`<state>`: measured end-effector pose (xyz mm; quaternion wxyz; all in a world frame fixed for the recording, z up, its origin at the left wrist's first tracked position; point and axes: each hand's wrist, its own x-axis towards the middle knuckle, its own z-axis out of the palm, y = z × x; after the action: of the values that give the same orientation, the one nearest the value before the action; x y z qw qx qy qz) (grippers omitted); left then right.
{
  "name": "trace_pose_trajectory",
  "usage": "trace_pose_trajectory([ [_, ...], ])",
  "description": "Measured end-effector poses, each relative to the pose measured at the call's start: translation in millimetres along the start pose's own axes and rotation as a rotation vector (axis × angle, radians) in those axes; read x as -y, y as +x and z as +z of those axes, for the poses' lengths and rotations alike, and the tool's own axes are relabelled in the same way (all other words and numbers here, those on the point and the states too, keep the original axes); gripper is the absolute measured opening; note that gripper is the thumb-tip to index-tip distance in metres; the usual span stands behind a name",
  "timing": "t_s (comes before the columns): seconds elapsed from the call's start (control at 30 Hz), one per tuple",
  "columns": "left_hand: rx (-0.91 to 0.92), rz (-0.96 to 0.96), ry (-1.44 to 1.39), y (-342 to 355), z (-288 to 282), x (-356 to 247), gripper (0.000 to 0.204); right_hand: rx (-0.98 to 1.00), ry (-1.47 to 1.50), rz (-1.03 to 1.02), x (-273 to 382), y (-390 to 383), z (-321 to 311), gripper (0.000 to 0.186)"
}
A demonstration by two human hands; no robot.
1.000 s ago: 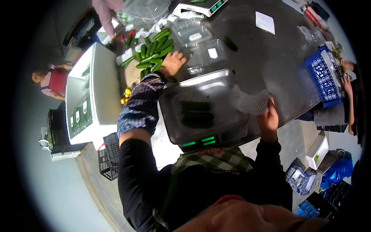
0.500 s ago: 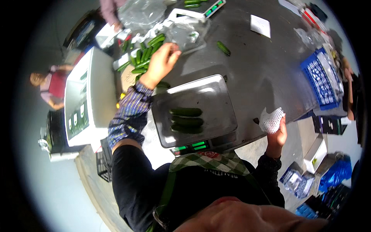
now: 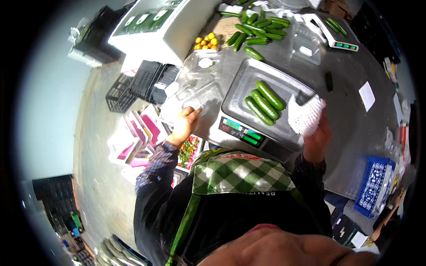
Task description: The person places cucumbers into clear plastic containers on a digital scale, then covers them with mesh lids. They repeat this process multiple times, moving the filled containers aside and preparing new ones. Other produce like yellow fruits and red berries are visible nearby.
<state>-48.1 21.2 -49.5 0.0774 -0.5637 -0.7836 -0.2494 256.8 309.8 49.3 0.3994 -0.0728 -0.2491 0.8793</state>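
Three green cucumbers (image 3: 265, 103) lie side by side on the metal tray of a weighing scale (image 3: 239, 95). Just left of the scale, my left hand (image 3: 185, 126) is closed with its fingertips at the edge of a clear plastic container (image 3: 208, 95), and it appears to grip that edge. My right hand (image 3: 317, 138), slightly blurred, holds a white foam net sleeve (image 3: 305, 116) over the right side of the scale tray, next to the cucumbers. The sleeve hides part of the tray's edge.
More cucumbers (image 3: 259, 32) are piled beyond the scale, near small orange fruits (image 3: 207, 42). A second scale (image 3: 335, 33) stands at the back right. A white foam box (image 3: 153, 37), black crates (image 3: 148, 80) and pink-lined boxes (image 3: 135, 137) are leftward; a blue basket (image 3: 375, 186) is rightward.
My view has turned to the left. My left hand has gone from near the cucumber pile to the clear container. The right hand has brought the foam net sleeve over the scale tray.
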Motion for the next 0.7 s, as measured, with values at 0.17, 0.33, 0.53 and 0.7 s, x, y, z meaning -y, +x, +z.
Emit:
trace_pose_trajectory([
  [0.17,0.163,-0.238,0.049,-11.9,38.6,2.5,0.05,0.222,0.206,0.412,-69.7,32.4,60.3,0.035],
  [0.33,-0.051,-0.471,-1.606,-1.5,-27.6,-9.7,0.084,0.164,0.205,0.742,-152.4,41.9,121.8,0.019],
  [0.53,-0.191,-0.585,-1.852,-17.6,-67.9,-6.9,0.061,0.205,-0.443,0.467,-247.4,72.1,116.7,0.007],
  [0.7,-0.235,-0.784,-0.765,-57.3,-38.5,45.1,0.057,0.577,-1.759,-0.252,-267.4,89.3,95.8,0.016],
])
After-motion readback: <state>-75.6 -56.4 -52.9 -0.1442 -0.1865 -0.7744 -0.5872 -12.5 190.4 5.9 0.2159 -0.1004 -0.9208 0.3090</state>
